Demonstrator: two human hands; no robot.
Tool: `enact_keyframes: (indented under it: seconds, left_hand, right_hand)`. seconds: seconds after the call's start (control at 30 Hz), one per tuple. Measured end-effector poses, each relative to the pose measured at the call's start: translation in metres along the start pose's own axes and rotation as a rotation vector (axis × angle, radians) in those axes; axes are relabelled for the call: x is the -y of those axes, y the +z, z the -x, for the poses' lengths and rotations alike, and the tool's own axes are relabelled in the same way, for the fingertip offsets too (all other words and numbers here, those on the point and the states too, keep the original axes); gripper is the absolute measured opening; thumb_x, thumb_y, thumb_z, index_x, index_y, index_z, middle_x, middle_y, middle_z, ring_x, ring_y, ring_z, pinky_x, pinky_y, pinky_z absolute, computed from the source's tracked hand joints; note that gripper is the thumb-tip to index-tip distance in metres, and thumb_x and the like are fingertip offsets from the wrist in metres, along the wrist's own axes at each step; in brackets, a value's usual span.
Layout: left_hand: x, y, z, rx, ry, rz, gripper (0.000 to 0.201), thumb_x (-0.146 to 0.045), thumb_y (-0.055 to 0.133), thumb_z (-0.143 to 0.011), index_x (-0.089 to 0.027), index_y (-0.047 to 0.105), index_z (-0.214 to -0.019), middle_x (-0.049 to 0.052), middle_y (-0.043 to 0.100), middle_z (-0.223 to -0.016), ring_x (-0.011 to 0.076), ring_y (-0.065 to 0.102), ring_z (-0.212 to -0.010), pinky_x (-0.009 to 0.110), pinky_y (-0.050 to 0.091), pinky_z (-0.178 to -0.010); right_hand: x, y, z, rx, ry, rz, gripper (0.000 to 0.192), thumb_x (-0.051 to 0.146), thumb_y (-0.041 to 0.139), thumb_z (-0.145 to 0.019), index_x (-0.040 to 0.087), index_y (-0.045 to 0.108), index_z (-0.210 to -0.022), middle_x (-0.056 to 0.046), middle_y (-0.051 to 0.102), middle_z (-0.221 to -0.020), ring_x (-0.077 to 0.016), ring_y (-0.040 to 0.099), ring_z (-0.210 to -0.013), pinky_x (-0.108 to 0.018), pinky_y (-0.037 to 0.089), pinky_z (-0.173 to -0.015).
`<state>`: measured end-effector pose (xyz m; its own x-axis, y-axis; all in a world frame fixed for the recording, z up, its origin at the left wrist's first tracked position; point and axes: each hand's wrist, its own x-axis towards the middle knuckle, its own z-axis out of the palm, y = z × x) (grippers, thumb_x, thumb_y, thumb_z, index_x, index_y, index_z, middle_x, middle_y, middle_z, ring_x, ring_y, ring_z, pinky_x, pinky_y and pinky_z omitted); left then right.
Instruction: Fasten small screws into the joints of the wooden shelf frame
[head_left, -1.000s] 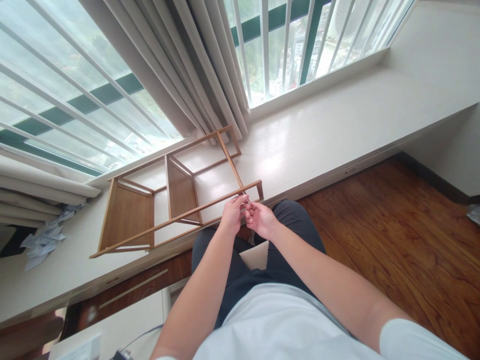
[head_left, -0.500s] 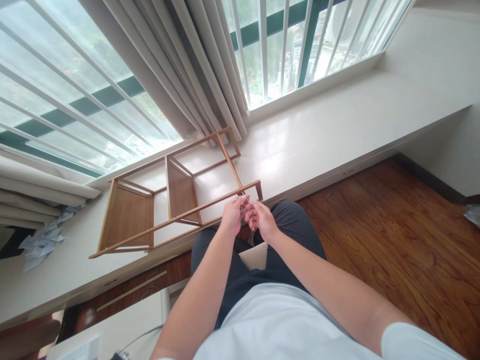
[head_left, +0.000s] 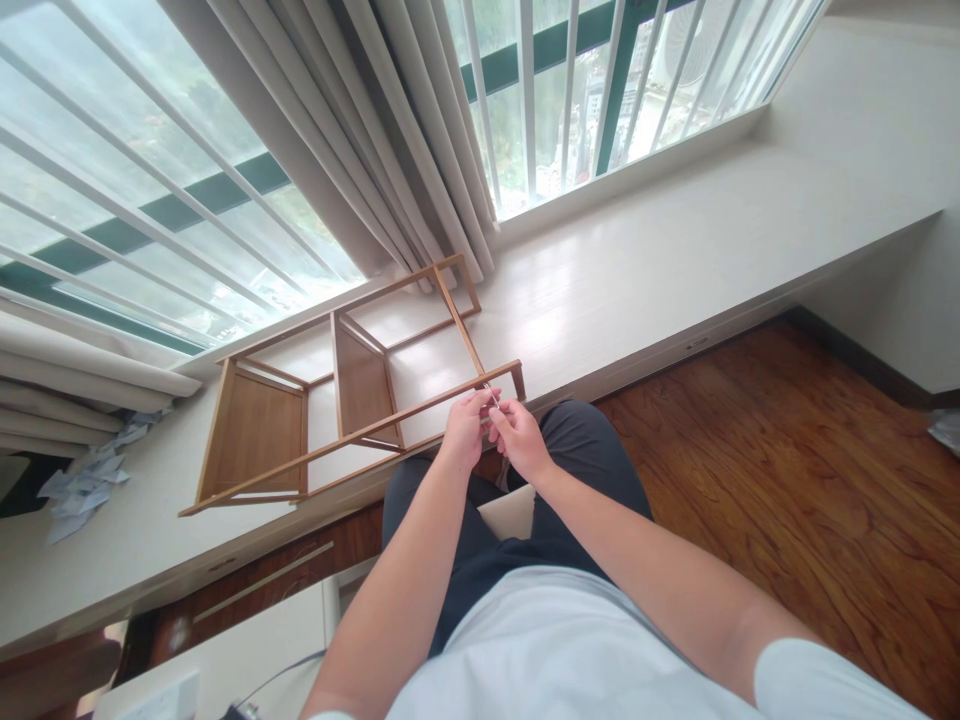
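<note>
A white top (head_left: 570, 650) with short sleeves (head_left: 814, 668) is worn with dark bluish-grey trousers (head_left: 596, 455).

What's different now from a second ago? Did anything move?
Yes, a little. The right hand has rolled over, so more of its back shows, and its fingers pinch the thin metal rod. I can't see anything let go. The left hand stayed almost still, and the wooden rack stayed lying on the white window ledge.
</note>
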<state>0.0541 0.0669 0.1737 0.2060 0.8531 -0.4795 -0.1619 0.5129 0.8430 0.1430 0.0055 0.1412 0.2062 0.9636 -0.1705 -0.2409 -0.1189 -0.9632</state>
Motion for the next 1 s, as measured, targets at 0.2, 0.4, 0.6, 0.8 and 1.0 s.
enact_keyframes:
  seconds: [0.2,0.4,0.6,0.8,1.0]
  left_hand:
    - [-0.001,0.001,0.0,-0.007,-0.019,0.009,0.033,-0.034,0.078,-0.069,-0.011,0.075,-0.092,0.002,0.062,-0.068,0.0106,0.049,-0.045,0.025,0.033,-0.037]
    - [0.0,0.0,-0.001,-0.023,-0.018,0.024,0.032,-0.034,0.08,-0.069,-0.012,0.074,-0.091,0.005,0.065,-0.075,0.0127,0.056,-0.054,0.022,0.034,-0.039]
    - [-0.002,0.001,0.0,-0.043,-0.012,0.026,0.025,-0.031,0.078,-0.069,-0.012,0.075,-0.085,0.006,0.068,-0.077,0.0129,0.057,-0.059,0.024,0.042,-0.048]
    - [-0.001,0.0,-0.001,-0.043,-0.016,0.041,0.025,-0.031,0.08,-0.068,-0.013,0.077,-0.085,0.008,0.071,-0.079,0.014,0.06,-0.064,0.024,0.045,-0.053]
    - [-0.001,0.001,-0.001,-0.04,-0.007,0.04,0.031,-0.034,0.082,-0.066,-0.012,0.077,-0.088,0.007,0.071,-0.079,0.0147,0.063,-0.07,0.024,0.049,-0.061]
  right_hand:
    - [0.0,-0.001,0.0,-0.042,-0.054,0.151,0.028,0.051,0.059,-0.093,0.023,0.061,-0.096,0.001,0.067,-0.067,-0.0158,0.06,-0.053,-0.025,0.045,-0.05]
    - [-0.001,-0.001,0.0,-0.055,-0.069,0.219,0.027,0.051,0.057,-0.095,0.024,0.062,-0.096,-0.001,0.07,-0.072,-0.0189,0.066,-0.061,-0.027,0.049,-0.056]
    - [0.004,-0.003,0.001,-0.069,-0.136,0.37,0.022,0.047,0.056,-0.096,0.025,0.061,-0.095,-0.001,0.072,-0.077,-0.0212,0.068,-0.069,-0.029,0.049,-0.066]
    - [0.011,-0.004,0.001,-0.098,-0.175,0.524,0.021,0.046,0.055,-0.097,0.026,0.06,-0.093,-0.002,0.072,-0.078,-0.0228,0.068,-0.072,-0.029,0.045,-0.068]
    - [0.013,-0.005,0.001,-0.108,-0.181,0.623,0.022,0.046,0.054,-0.099,0.026,0.062,-0.097,-0.003,0.073,-0.08,-0.0242,0.069,-0.075,-0.029,0.042,-0.068]
